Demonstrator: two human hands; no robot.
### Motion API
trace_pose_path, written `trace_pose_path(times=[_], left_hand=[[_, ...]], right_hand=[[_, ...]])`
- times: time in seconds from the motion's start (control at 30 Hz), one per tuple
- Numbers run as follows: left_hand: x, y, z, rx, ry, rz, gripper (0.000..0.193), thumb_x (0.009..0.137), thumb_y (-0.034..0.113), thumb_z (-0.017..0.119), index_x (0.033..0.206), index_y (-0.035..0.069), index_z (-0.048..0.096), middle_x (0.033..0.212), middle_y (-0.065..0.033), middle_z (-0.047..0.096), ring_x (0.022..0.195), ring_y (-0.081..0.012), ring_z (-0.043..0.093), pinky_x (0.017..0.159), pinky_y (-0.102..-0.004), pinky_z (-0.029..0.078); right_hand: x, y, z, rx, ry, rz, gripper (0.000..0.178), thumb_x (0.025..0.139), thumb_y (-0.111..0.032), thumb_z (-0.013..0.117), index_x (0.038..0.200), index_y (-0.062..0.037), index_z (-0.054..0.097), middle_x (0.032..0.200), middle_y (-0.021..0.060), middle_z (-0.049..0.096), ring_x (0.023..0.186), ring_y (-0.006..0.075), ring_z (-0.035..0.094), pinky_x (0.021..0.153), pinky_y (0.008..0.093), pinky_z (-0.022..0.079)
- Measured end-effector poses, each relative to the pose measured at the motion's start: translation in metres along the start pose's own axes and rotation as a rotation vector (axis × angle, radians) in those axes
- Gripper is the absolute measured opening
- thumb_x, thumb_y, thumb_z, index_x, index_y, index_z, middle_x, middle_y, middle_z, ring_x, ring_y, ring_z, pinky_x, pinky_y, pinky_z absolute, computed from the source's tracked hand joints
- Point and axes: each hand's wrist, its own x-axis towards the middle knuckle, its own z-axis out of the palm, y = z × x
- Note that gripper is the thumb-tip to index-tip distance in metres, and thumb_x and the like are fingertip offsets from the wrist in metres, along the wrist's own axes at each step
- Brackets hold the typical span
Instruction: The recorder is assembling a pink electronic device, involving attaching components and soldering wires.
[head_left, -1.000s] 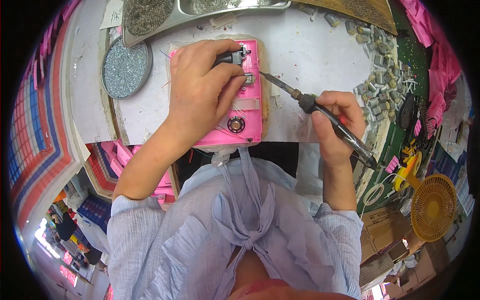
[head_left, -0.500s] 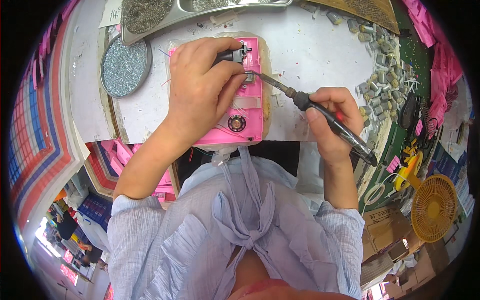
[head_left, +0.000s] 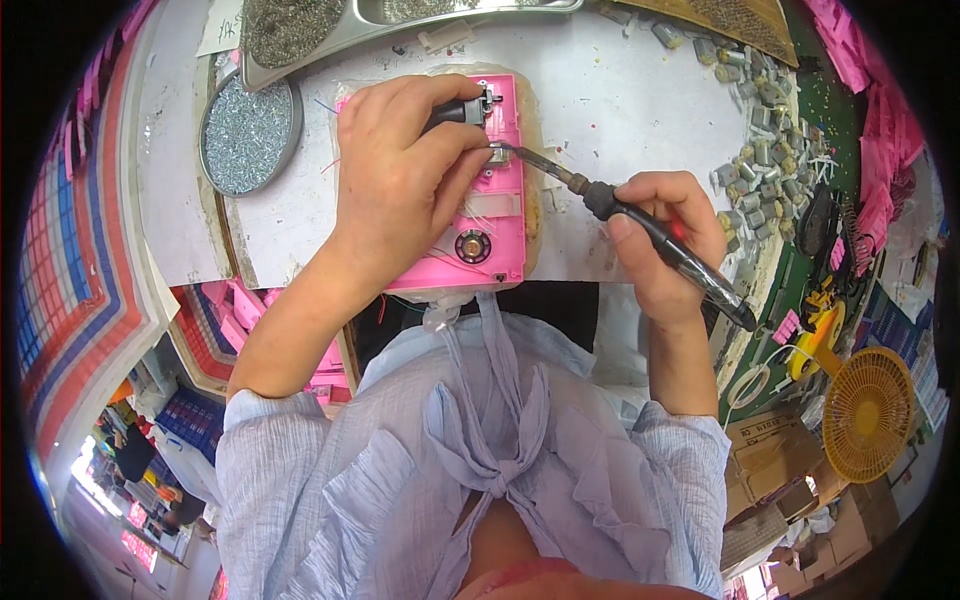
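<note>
A pink plastic housing [head_left: 507,215] lies on the table in front of me, with a round speaker [head_left: 473,246], thin wires and metal parts in it. My left hand [head_left: 395,170] rests over its left side, the thumb and a finger closed at a small silver part [head_left: 499,154]. Under the bent index finger shows a black part with a metal end [head_left: 462,112]. My right hand [head_left: 668,240] grips the black handle of a soldering iron [head_left: 640,220]. Its thin tip meets the silver part beside my left fingertips. The exact contact is too small to make out.
A round dish of small screws [head_left: 250,135] stands at the left. Behind is a metal tray [head_left: 330,50] with small parts. Many small silver motors [head_left: 765,150] lie heaped along the right side. A yellow fan [head_left: 868,415] stands at lower right, beside cardboard boxes [head_left: 765,455].
Almost nothing has moved. My right hand and the soldering iron have shifted very slightly, with the tip still at the silver part.
</note>
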Motion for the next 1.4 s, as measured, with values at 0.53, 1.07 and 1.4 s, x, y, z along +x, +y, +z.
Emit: trace_pose_path(times=[0.53,1.07,1.4], left_hand=[[0.001,0.001,-0.001,0.019,-0.001,0.008,0.014,0.075,0.012,0.079,0.086,0.010,0.071,0.115,-0.0060,0.068,0.109,-0.0285,0.060,0.096,-0.0448,0.040],[0.002,0.012,-0.007,0.049,-0.086,-0.013,0.013,0.072,0.014,0.077,0.084,0.015,0.071,0.126,-0.0067,0.062,0.117,-0.0273,0.058,0.111,-0.0605,0.022],[0.006,0.014,-0.013,0.088,-0.179,-0.013,0.011,0.075,0.016,0.074,0.085,0.013,0.071,0.129,-0.0093,0.061,0.120,-0.0283,0.057,0.114,-0.0598,0.020]], right_hand=[[-0.003,-0.007,-0.006,0.064,0.071,-0.022,0.026,0.088,0.004,0.071,0.111,0.0030,0.060,0.083,0.0023,0.064,0.069,0.0037,0.054,0.062,0.0180,0.040],[-0.006,-0.007,-0.008,0.021,0.034,-0.054,0.025,0.088,0.003,0.071,0.110,0.0026,0.060,0.079,-0.0002,0.061,0.067,0.0026,0.049,0.059,0.0184,0.036],[-0.007,-0.006,-0.004,0.013,0.034,-0.021,0.024,0.087,0.001,0.073,0.108,0.0021,0.061,0.076,-0.0016,0.060,0.064,0.0016,0.047,0.057,0.0185,0.035]])
